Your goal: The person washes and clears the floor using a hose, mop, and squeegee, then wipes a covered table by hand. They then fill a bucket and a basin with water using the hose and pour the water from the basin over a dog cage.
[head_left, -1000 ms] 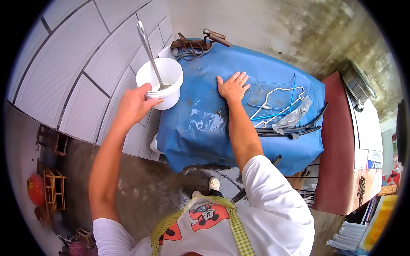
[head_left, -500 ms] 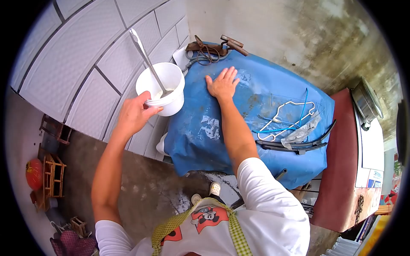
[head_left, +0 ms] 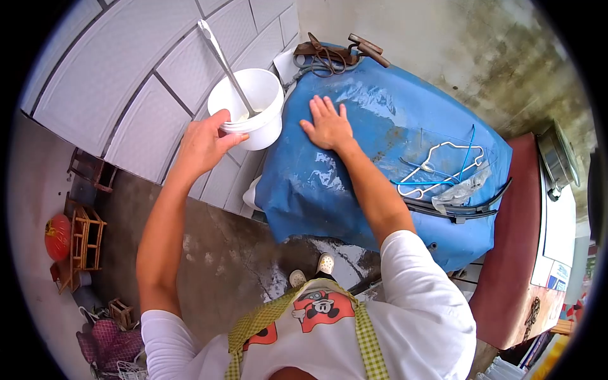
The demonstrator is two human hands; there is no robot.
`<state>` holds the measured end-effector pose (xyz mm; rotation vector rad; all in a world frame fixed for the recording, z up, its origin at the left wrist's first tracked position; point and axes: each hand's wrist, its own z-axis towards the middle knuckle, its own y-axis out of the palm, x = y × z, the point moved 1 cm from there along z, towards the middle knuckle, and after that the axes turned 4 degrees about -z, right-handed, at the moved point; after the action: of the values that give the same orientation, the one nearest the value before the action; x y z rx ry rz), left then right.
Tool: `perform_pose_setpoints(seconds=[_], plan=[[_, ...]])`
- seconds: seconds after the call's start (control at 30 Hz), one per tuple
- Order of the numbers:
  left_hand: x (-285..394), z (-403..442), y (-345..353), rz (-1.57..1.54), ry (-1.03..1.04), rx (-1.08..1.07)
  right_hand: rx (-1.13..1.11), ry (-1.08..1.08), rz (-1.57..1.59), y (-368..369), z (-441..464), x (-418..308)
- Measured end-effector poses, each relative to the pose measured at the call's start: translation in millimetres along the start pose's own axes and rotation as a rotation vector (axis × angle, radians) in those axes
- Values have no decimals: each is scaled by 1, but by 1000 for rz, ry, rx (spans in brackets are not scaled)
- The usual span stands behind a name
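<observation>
My left hand (head_left: 204,144) grips the rim of a white plastic bucket (head_left: 265,131), thumb and fingers pinched on its near left side. Inside the bucket leans a long-handled metal utensil (head_left: 221,60); its lower end rests in some white stuff (head_left: 247,116) and its kind is hidden. My right hand (head_left: 329,126) lies palm down with the fingers spread on a blue sheet (head_left: 304,209) draped over a large object. Nothing is in that hand. The bucket is held beside the sheet's left edge, in front of the white panelled wall.
White and blue hangers (head_left: 437,168), a clear plastic bag (head_left: 462,190) and black wiper-like strips (head_left: 456,212) lie on the sheet's right part. Rusty scissors (head_left: 326,60) sit at its far corner. A red-sided cabinet (head_left: 500,253) carries a metal pot (head_left: 558,155). Small bamboo chairs (head_left: 85,240) stand left.
The view has shifted, so the sheet and wall sit higher and further right. My right hand has slid slightly left and nearer on the sheet. My left hand still holds the bucket.
</observation>
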<state>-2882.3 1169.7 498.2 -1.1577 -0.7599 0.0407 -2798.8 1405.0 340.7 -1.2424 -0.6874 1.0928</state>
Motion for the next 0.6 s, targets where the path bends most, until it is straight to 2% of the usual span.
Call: perform_pose_setpoints(seconds=[0.07, 0.1, 0.13, 0.2, 0.27, 0.33, 0.4, 0.43, 0.5, 0.6], plan=[[0, 6, 5, -42, 66, 33, -98, -326, 7, -12, -60, -71], [7, 7, 4, -16, -5, -2, -62, -423, -19, -9, -92, -87], [10, 8, 4, -19, 13, -6, -25, -433, 40, -11, -114, -89], [14, 9, 9, -52, 59, 14, 25, -288, 97, -14, -124, -64], [16, 11, 15, -62, 79, 7, 36, 224, 32, -21, -97, -20], [21, 10, 22, -60, 87, -9, 146, 670, -20, -19, -66, 50], [28, 9, 29, -102, 75, -27, 229, 903, -19, -20, -51, 94], [29, 9, 34, -103, 73, -33, 223, 907, -19, -20, -46, 101], [30, 12, 43, -124, 118, -44, 299, 1095, -8, -22, -43, 108], [37, 18, 53, -76, 160, -67, 229, 1007, -34, -25, -54, 99]])
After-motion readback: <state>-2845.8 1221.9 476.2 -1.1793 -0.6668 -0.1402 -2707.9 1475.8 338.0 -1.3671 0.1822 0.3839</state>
